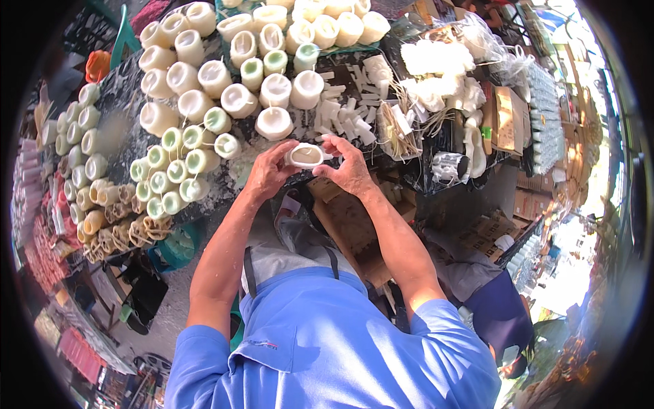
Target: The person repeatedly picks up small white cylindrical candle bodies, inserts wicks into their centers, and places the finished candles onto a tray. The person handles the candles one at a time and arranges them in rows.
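Note:
In front of my chest, at the near edge of the table, a white candle (306, 156) with a beige oval face is held between my hands. My left hand (270, 170) closes its fingers and thumb on the candle's left side. On the other side my right hand (350, 165) pinches the rim between thumb and fingers. Just beyond stands a white candle with a dished top (274, 123). Pale green candles (196, 161) sit in rows to the left of my hands, several with wicks showing. Small white wax offcuts (344, 116) lie scattered to the right.
More cream candles (337, 31) crowd the back of the dark, wax-spattered table (126, 102). At the right are a bundle of wicks (398, 136), crumpled white wax (439, 58) and a cardboard box (509, 119). A large open carton (351, 228) stands below the edge.

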{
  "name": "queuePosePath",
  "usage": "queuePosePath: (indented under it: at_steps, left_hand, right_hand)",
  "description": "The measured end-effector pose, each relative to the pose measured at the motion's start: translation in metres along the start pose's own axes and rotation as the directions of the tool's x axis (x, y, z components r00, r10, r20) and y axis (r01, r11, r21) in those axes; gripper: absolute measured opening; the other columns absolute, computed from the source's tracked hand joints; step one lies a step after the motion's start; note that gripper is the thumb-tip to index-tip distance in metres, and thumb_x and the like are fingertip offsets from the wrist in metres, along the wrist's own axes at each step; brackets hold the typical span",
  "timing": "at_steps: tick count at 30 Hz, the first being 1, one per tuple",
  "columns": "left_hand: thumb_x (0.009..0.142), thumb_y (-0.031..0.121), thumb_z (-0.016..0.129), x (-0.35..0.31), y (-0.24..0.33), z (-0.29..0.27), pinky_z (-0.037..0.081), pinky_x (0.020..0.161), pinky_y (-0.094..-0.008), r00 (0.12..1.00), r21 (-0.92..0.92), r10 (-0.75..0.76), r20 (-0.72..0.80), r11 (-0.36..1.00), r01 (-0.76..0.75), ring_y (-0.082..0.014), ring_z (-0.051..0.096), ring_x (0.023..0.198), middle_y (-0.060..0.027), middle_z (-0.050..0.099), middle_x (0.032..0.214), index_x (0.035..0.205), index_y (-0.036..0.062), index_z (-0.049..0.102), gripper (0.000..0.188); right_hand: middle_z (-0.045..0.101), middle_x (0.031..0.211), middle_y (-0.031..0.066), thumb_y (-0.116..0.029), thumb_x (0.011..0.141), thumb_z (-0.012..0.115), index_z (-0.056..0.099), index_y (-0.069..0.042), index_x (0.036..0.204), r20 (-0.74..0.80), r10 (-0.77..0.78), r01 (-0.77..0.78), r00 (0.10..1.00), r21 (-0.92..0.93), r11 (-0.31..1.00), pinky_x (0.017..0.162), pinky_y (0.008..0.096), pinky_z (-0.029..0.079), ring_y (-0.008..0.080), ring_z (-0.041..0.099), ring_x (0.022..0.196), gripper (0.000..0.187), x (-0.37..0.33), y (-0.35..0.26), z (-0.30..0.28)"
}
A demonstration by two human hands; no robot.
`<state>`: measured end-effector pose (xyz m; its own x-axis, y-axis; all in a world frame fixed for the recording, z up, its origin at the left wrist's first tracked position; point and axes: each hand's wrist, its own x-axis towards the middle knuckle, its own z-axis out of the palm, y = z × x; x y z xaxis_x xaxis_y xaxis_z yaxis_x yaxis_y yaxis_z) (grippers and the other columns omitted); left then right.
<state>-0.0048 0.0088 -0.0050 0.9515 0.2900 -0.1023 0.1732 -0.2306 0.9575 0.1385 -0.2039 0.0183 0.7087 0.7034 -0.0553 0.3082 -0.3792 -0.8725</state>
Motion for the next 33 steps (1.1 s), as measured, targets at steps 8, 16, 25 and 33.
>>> queuePosePath:
  at_steps: [8,16,25,33]
  left_hand:
    - [0.076,0.009,0.093,0.000,0.020,-0.011,0.059,0.077,-0.0356,0.991,0.112,-0.112,0.070,0.988,0.104,-0.0198,0.067,0.076,-0.0127,0.073,0.132,0.147,0.0042,0.063,0.077]
    - [0.079,0.011,0.092,-0.005,0.020,-0.008,0.059,0.077,-0.0358,0.991,0.115,-0.129,0.032,0.985,0.125,-0.0195,0.069,0.077,-0.0121,0.072,0.134,0.147,0.0072,0.065,0.073]
    - [0.080,0.010,0.091,-0.020,0.017,-0.013,0.057,0.071,-0.0350,0.996,0.085,-0.085,-0.019,0.993,0.086,-0.0191,0.066,0.073,-0.0102,0.073,0.112,0.145,0.0061,0.066,0.070]
    - [0.086,0.012,0.087,-0.040,0.022,-0.018,0.059,0.073,-0.0368,0.989,0.143,-0.097,-0.114,0.983,0.113,-0.0221,0.069,0.073,-0.0142,0.074,0.122,0.138,0.0047,0.069,0.055]
  right_hand:
    - [0.076,0.095,0.0170,-0.021,0.093,0.083,0.080,-0.004,0.098,-0.194,-0.067,0.005,0.979,-0.304,0.953,0.074,0.0430,0.060,0.0314,0.075,0.080,0.018,0.036,0.019,-0.011]
    - [0.080,0.090,0.0231,-0.049,0.087,0.085,0.083,-0.003,0.094,-0.109,0.196,-0.208,0.975,-0.765,0.609,0.079,0.0461,0.064,0.0375,0.081,0.088,0.047,0.093,0.024,0.036]
    - [0.082,0.100,0.0234,-0.037,0.085,0.083,0.083,-0.001,0.094,-0.214,0.483,-0.498,0.849,-0.626,0.600,0.086,0.0450,0.066,0.0392,0.081,0.096,0.037,0.107,0.017,0.040]
    - [0.080,0.093,0.0043,-0.017,0.089,0.084,0.083,0.003,0.107,0.161,0.579,-0.597,0.799,0.319,0.736,0.082,0.0294,0.053,0.0107,0.067,0.084,0.027,0.067,0.016,-0.024]
